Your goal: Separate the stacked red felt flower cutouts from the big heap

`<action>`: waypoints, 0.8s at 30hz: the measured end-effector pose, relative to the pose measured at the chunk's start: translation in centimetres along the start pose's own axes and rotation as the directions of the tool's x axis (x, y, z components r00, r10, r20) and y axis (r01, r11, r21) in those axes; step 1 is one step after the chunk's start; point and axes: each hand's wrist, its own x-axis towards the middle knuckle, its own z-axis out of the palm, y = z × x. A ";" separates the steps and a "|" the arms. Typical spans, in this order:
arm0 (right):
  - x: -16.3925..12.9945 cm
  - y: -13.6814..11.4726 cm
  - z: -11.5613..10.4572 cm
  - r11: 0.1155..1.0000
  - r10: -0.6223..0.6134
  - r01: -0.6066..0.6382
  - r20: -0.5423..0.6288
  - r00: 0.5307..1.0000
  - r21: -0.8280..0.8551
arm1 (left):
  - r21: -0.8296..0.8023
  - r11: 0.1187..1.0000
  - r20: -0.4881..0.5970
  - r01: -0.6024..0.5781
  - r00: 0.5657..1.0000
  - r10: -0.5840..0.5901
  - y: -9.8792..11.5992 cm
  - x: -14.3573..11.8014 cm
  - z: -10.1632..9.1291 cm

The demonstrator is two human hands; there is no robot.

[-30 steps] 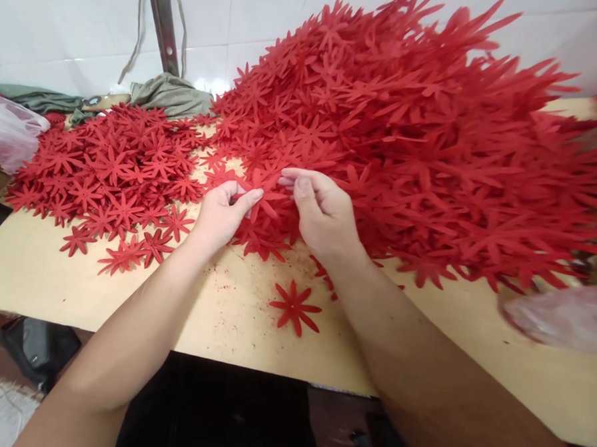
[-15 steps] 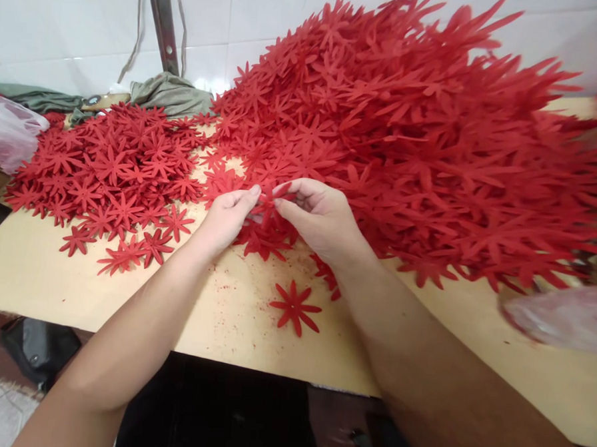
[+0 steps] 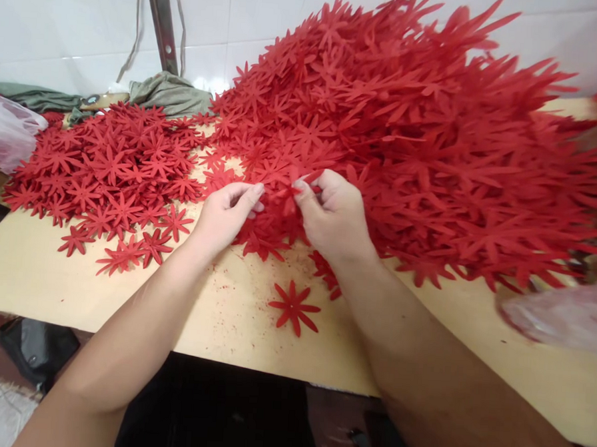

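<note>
Pinching red flower cutouts (image 3: 278, 194), two hands, left hand (image 3: 223, 214), right hand (image 3: 335, 215)

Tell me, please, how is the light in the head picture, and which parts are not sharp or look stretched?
Head view: soft, even light with only faint shadows; a small bright glare spot on the white tiled wall; the left hand and right hand are fairly sharp; the big red flower pile looks stretched toward the right edge, and the clear plastic bag there is blurred.
</note>
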 end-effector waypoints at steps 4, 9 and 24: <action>-0.2 -0.4 0.0 0.994 -0.033 0.034 0.012 0.999 -0.103 | 0.018 0.988 -0.033 -0.152 0.988 0.153 0.3 -0.4 0.2; -0.4 -0.6 0.2 0.993 -0.007 0.016 0.072 0.997 -0.118 | 0.084 0.969 -0.031 -0.233 0.971 0.236 0.4 -0.7 0.7; -0.2 -0.1 0.3 0.976 0.153 -0.192 0.307 0.939 0.102 | -0.258 0.964 -0.270 -0.061 0.963 -0.011 0.4 0.7 -0.5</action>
